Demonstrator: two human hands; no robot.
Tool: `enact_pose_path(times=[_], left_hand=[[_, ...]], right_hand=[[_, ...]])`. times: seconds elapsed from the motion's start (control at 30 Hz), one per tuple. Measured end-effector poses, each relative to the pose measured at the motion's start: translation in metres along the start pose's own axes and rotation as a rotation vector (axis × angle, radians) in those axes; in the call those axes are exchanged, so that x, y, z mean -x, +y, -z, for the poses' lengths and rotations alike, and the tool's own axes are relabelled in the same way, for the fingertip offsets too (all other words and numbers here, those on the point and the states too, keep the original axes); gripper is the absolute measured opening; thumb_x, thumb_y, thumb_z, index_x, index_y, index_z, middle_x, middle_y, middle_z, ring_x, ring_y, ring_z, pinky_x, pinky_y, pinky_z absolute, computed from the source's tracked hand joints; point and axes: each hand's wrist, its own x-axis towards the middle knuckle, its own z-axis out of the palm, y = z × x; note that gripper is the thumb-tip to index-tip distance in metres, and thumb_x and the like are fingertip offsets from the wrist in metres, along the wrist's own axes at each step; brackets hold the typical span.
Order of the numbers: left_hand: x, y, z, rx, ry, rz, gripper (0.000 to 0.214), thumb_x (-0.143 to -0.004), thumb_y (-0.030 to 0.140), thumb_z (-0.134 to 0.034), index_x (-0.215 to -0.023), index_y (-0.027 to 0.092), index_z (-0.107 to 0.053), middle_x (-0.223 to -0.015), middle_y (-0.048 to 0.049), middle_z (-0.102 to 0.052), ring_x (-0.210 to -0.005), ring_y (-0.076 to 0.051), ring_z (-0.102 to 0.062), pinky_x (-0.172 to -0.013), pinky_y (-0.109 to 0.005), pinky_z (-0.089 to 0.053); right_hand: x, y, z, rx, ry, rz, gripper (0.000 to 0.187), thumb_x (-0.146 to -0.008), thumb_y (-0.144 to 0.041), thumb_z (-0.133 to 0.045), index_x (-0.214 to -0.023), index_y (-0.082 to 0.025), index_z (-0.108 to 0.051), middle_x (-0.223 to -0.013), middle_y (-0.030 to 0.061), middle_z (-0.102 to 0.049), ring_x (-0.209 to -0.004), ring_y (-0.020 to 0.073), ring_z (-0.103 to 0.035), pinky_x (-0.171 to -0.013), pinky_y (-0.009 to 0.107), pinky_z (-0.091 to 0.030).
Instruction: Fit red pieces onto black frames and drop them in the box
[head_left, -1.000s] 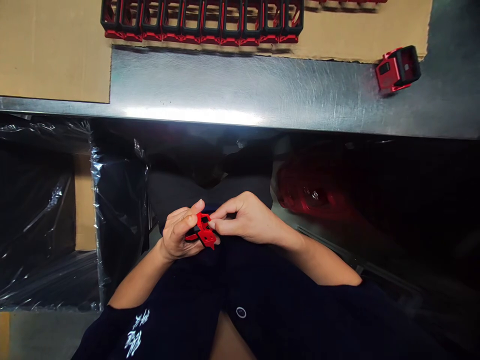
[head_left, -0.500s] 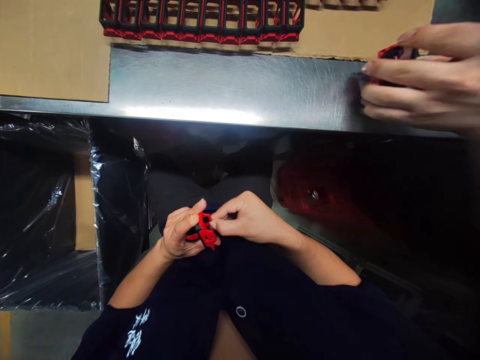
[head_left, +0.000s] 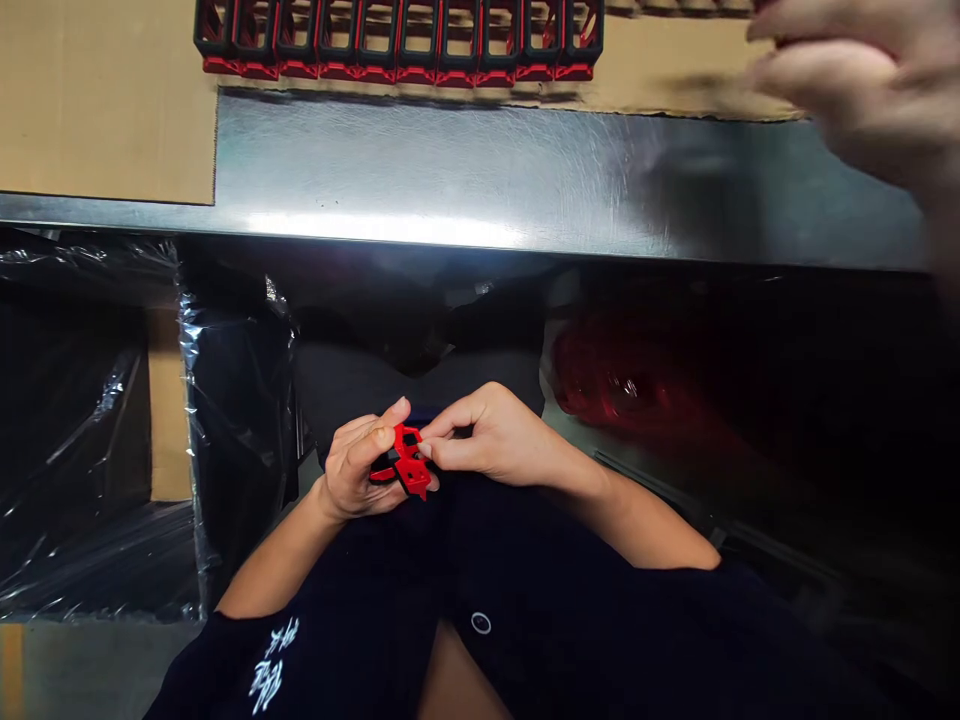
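2 bare hands are holding a red-and-black plastic part [head_left: 409, 462] just above the person's dark shirt [head_left: 375, 590]. The left hand [head_left: 352, 468] is cradling it with curled fingers, thumb pressing on its face, while the right hand [head_left: 499, 435] is pinching its edge between thumb and forefinger. Farther off, a row of red-and-black frames [head_left: 397, 45] is standing on cardboard [head_left: 105, 100] atop a steel table [head_left: 450, 170], and a co-worker's blurred hand [head_left: 847, 90] is hovering over the far right corner.
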Motion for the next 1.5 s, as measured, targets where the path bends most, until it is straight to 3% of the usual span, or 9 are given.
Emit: enact_pose_path(times=[0.23,0.5,0.6,0.7,0.9,1.03,1.2,1.27,1.5], left_hand=[[0.005,0.001,-0.002,-0.005,0.052,0.001,0.102,-0.070,0.042,-0.093,-0.156,0.022,-0.042,-0.147,-0.0207,-0.058,-0.067,-0.015,-0.072,-0.054,-0.030,-0.053],[0.006,-0.002,-0.003,0.007,0.037,-0.039,0.101,-0.070,0.037,-0.093,-0.156,0.022,-0.041,-0.149,-0.0209,-0.056,-0.081,-0.020,-0.076,-0.060,-0.032,-0.059],[0.013,-0.001,-0.004,0.057,0.057,0.053,0.101,-0.067,0.043,-0.094,-0.153,0.029,-0.044,-0.148,-0.0181,-0.059,-0.075,-0.017,-0.074,-0.060,-0.030,-0.059],[0.015,0.001,-0.004,0.151,0.110,0.201,0.101,-0.068,0.043,-0.094,-0.154,0.028,-0.043,-0.147,-0.0178,-0.060,-0.076,-0.014,-0.074,-0.064,-0.026,-0.059],[0.006,0.001,-0.007,0.424,0.165,0.357,0.095,-0.069,0.043,-0.093,-0.150,0.030,-0.045,-0.149,-0.0197,-0.055,-0.068,-0.009,-0.069,-0.066,-0.024,-0.058],[0.005,0.002,-0.010,0.461,0.165,0.377,0.090,-0.073,0.040,-0.091,-0.150,0.030,-0.045,-0.149,-0.0189,-0.054,-0.070,-0.010,-0.069,-0.065,-0.024,-0.058],[0.008,0.001,-0.011,0.490,0.150,0.393,0.091,-0.072,0.039,-0.091,-0.150,0.031,-0.044,-0.150,-0.0200,-0.052,-0.072,-0.010,-0.070,-0.067,-0.025,-0.061],[0.009,0.001,-0.011,0.503,0.146,0.410,0.092,-0.072,0.040,-0.091,-0.149,0.033,-0.043,-0.151,-0.0197,-0.052,-0.075,-0.011,-0.071,-0.068,-0.025,-0.061],[0.012,-0.002,-0.009,0.393,0.134,0.416,0.096,-0.068,0.045,-0.092,-0.149,0.030,-0.044,-0.144,-0.0185,-0.058,-0.087,-0.013,-0.072,-0.075,-0.024,-0.060]], right_hand=[[0.001,0.000,-0.003,-0.109,-0.029,0.012,0.019,-0.082,-0.020,-0.070,-0.095,-0.016,-0.084,-0.073,0.0005,-0.079,-0.066,0.0139,-0.068,-0.064,0.023,-0.048],[-0.002,-0.003,-0.014,-0.001,0.082,0.022,0.011,-0.081,-0.022,-0.071,-0.075,-0.016,-0.077,-0.067,0.0006,-0.076,-0.064,0.0146,-0.069,-0.061,0.024,-0.048],[-0.001,-0.004,-0.010,-0.013,0.030,0.023,0.015,-0.082,-0.020,-0.067,-0.083,-0.016,-0.081,-0.067,0.0002,-0.077,-0.064,0.0143,-0.068,-0.062,0.024,-0.047],[-0.001,-0.002,-0.004,-0.060,0.024,0.024,0.019,-0.083,-0.025,-0.068,-0.092,-0.017,-0.083,-0.074,0.0016,-0.079,-0.065,0.0146,-0.067,-0.062,0.025,-0.046],[-0.003,0.006,0.002,-0.110,0.125,-0.040,0.037,-0.084,-0.048,-0.076,-0.067,-0.016,-0.073,-0.060,0.0034,-0.071,-0.055,0.0128,-0.060,-0.056,0.026,-0.042],[-0.006,0.009,-0.001,-0.098,0.151,-0.018,0.043,-0.082,-0.050,-0.079,-0.058,-0.017,-0.064,-0.055,0.0015,-0.065,-0.054,0.0118,-0.056,-0.054,0.025,-0.039],[-0.010,0.009,-0.005,-0.205,0.149,0.016,0.019,-0.080,-0.035,-0.078,-0.083,-0.017,-0.074,-0.069,0.0011,-0.071,-0.062,0.0123,-0.060,-0.063,0.026,-0.045],[-0.010,0.010,-0.007,-0.242,0.126,0.009,0.020,-0.079,-0.032,-0.077,-0.092,-0.017,-0.075,-0.074,0.0014,-0.073,-0.067,0.0135,-0.063,-0.068,0.027,-0.048],[-0.013,0.014,-0.013,-0.271,0.056,-0.016,0.022,-0.079,-0.034,-0.078,-0.092,-0.016,-0.074,-0.075,0.0011,-0.071,-0.067,0.0132,-0.063,-0.066,0.027,-0.048]])
